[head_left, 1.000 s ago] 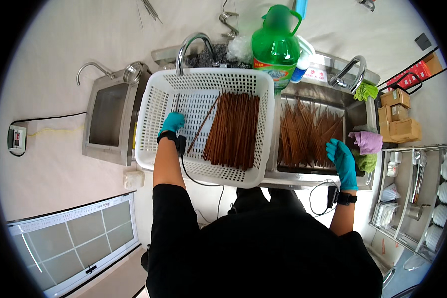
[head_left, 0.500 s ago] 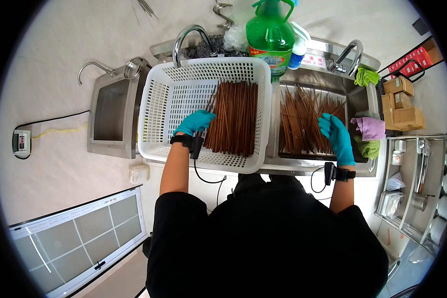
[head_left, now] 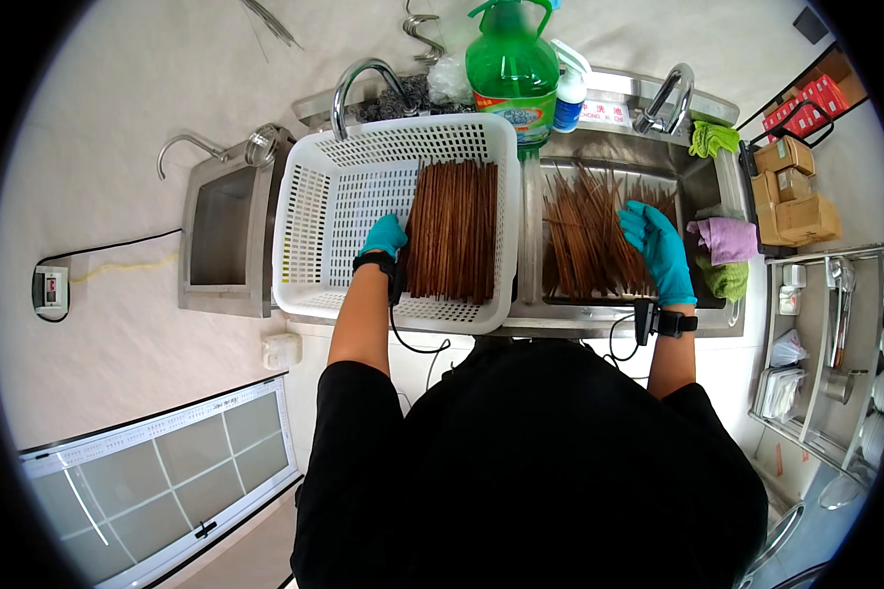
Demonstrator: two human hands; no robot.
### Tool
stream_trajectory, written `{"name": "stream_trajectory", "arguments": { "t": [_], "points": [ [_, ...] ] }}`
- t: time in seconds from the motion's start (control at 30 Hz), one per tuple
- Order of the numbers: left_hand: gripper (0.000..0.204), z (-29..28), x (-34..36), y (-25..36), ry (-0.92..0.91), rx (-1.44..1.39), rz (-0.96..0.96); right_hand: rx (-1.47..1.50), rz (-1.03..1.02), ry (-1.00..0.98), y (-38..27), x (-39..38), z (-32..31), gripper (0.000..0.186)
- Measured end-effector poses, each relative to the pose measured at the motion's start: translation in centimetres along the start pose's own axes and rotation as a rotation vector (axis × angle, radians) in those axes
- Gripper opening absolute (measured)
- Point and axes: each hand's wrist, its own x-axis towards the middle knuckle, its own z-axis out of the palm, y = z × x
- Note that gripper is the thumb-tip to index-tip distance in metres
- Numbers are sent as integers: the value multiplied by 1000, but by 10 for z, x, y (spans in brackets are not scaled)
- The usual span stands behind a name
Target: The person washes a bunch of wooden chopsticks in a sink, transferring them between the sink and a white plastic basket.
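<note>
My left hand (head_left: 385, 236), in a teal glove, is at the left edge of a neat stack of brown chopsticks (head_left: 452, 231) in a white slotted plastic basket (head_left: 300, 285). Its fingers are curled together against the stack; whatever they may hold is hidden. To the right, my gloved right hand (head_left: 658, 250) hovers with fingers stretched out, over the right side of a messier heap of chopsticks (head_left: 591, 231). That heap lies in a steel sink basin (head_left: 707, 187). Both wrists wear black straps with small devices and cables.
Curved taps (head_left: 668, 98) rise behind the basins. A big green bottle (head_left: 511, 74) and a spray bottle (head_left: 569, 93) stand between them. Cloths (head_left: 725, 240) hang on the sink's right edge. At the left is a smaller steel sink (head_left: 224, 231); at the right, a shelf rack (head_left: 805, 334).
My left hand has pushed in against the stack's left edge, and the loose chopsticks there now lie in line with it. My right hand stays over the heap. The view has shifted slightly.
</note>
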Motion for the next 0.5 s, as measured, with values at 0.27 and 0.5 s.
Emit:
{"name": "stream_trajectory", "arguments": {
  "t": [0.27, 0.5],
  "points": [
    [97, -5, -45, 51, 103, -228, -108, 8, 6, 9, 0, -8, -9, 38],
    [79, 2, -18, 28, -10, -157, -74, -15, 1, -7, -5, -11, -6, 39]
  ]
}}
